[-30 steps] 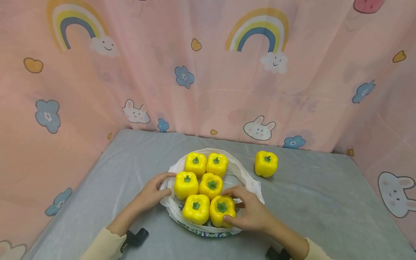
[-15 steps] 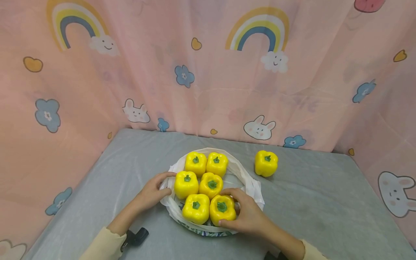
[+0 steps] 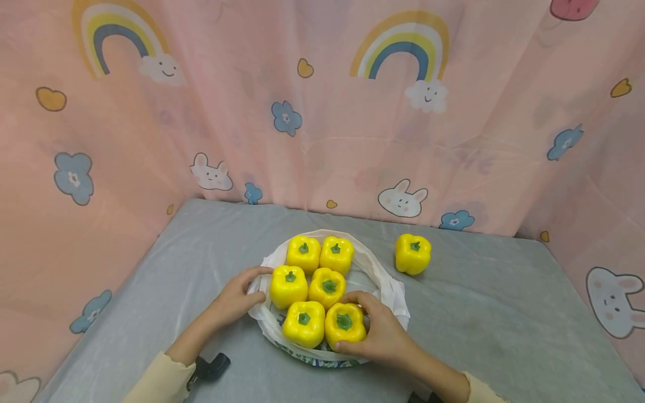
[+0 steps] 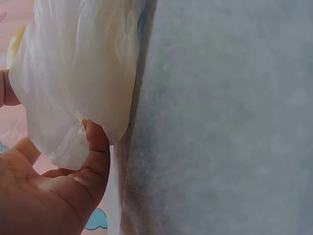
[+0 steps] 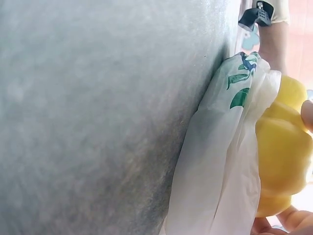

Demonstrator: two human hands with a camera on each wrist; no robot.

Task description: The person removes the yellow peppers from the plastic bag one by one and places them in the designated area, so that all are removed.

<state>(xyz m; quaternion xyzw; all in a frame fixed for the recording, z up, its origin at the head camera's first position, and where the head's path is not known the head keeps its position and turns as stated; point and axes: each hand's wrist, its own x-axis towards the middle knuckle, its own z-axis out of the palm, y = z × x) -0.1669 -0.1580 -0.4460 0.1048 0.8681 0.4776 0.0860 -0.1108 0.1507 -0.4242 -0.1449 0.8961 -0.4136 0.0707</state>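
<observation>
A white plastic bag [image 3: 393, 285] lies with its mouth rolled open on the grey tabletop, and several yellow bell peppers with green stems stand upright inside. My left hand [image 3: 235, 298] holds the bag's left rim. In the left wrist view, the left fingers [image 4: 98, 152] pinch a fold of the thin plastic. At the front right of the bag, my right hand [image 3: 385, 330] grips a bell pepper [image 3: 345, 324], thumb at its front and fingers behind its right side. The right wrist view shows that bell pepper [image 5: 283, 152] above the bag's wall, with only fingertips visible.
One more yellow bell pepper [image 3: 412, 254] stands on the grey cloth [image 3: 494, 302] right of the bag, toward the back. A pink patterned curtain [image 3: 322, 157] rises behind and at both sides. Black wrist mounts [image 3: 214, 368] show below the hands.
My right hand has moved slightly left and closed around the front right bell pepper, its thumb now further across the front. The left hand and the bag have stayed in place.
</observation>
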